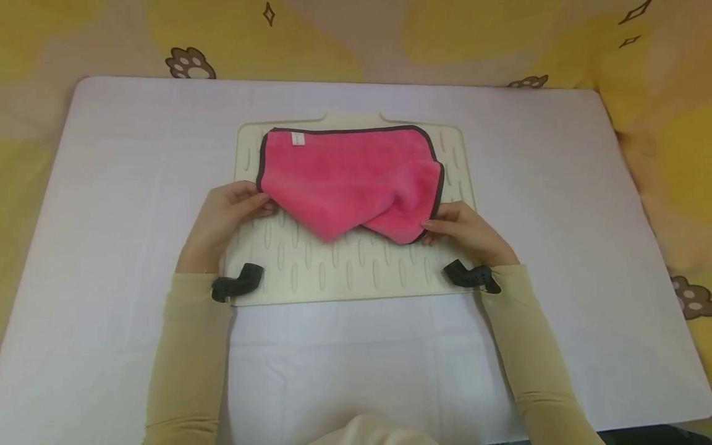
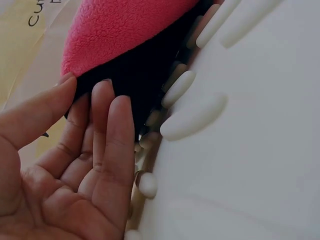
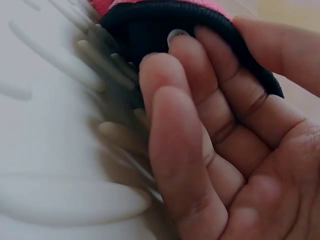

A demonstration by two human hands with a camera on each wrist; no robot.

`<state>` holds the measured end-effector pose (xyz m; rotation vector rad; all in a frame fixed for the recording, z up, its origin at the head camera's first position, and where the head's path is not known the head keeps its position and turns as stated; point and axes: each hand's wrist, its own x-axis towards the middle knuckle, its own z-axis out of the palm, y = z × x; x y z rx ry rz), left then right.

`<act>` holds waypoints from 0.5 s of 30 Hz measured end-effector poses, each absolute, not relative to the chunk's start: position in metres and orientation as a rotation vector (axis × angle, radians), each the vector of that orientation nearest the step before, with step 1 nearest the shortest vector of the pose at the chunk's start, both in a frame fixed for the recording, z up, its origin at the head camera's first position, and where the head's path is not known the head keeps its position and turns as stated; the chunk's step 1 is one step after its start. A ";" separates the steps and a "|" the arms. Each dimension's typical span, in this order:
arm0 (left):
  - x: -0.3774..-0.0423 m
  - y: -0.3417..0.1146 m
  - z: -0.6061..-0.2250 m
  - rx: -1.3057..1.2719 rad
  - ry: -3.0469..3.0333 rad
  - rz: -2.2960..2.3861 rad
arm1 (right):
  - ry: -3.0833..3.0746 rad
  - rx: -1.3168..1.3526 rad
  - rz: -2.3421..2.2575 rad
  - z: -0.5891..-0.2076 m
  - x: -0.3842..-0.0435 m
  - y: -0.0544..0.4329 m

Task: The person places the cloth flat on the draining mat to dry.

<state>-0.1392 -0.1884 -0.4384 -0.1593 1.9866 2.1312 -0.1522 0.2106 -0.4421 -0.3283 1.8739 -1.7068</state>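
A pink plush cloth with a dark border and a small white label lies folded and rumpled over a cream ridged mat. My left hand pinches its left corner between thumb and fingers. At its lower right edge, my right hand pinches the border the same way. In the left wrist view the cloth's pink side shows above a dark underside, with my thumb on top. The right wrist view shows the dark border passing between my right thumb and fingers, above the mat's ridges.
The mat lies on a white-covered table. A yellow patterned curtain hangs behind the table and along its sides. Black wrist devices sit at both sleeve cuffs, over the mat's near corners.
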 end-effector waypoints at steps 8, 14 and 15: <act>-0.140 -0.189 -0.438 -0.153 2.001 2.157 | 1.759 -0.202 -2.004 -0.444 -0.151 0.212; -0.138 -0.189 -0.437 0.072 2.154 1.646 | 1.788 -0.165 -2.005 -0.442 -0.150 0.210; -0.137 -0.189 -0.437 0.104 2.167 1.575 | 1.824 -0.179 -1.948 -0.442 -0.150 0.210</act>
